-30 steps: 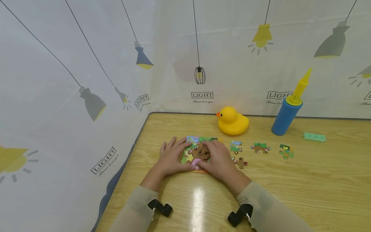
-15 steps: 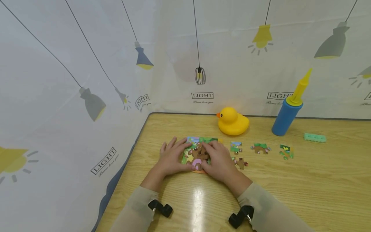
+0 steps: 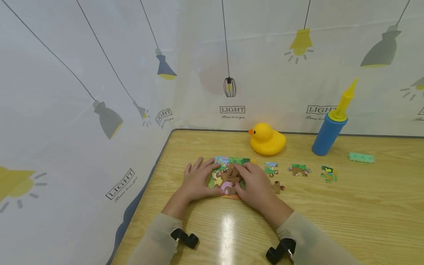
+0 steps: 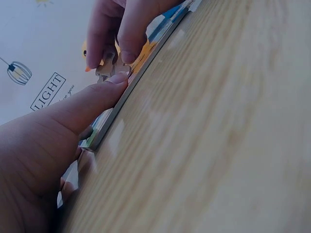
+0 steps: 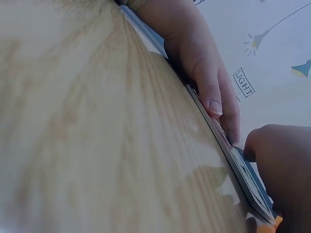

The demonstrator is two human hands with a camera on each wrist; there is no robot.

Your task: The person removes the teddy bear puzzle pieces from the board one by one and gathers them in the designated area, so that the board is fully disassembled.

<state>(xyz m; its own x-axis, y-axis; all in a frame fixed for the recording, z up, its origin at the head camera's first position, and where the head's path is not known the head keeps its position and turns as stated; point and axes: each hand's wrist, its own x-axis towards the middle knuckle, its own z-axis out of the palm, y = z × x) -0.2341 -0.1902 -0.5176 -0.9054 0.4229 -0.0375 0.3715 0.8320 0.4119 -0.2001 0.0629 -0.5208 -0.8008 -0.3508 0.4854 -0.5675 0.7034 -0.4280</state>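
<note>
Since a second ago the right hand (image 3: 256,184) has slid a little toward the person along the puzzle board (image 3: 228,176), and its fingertips now lie on the brown bear piece at the board's middle; the left hand (image 3: 198,181) has hardly shifted.

The left hand's grip is released: the fingers lie flat and spread on the board's left edge, and the thumb (image 4: 92,104) presses along the board's near rim, as the left wrist view shows. The right hand's fingers are bent down onto the picture, pressing pieces into the board; whether they pinch a piece cannot be told. Both thumbs nearly meet at the near rim.

The board lies flat on the counter (image 3: 331,213), near its left edge, where the hanging lamp-print cloth (image 3: 99,110) begins. Just right of the right hand are four loose puzzle pieces (image 3: 299,170), one of them touching the hand's side. Behind the board sits a yellow rubber duck (image 3: 267,139), and farther right a blue pump (image 3: 328,134) and a green block (image 3: 361,158). Bare wood stretches in front of the board and to the right.
</note>
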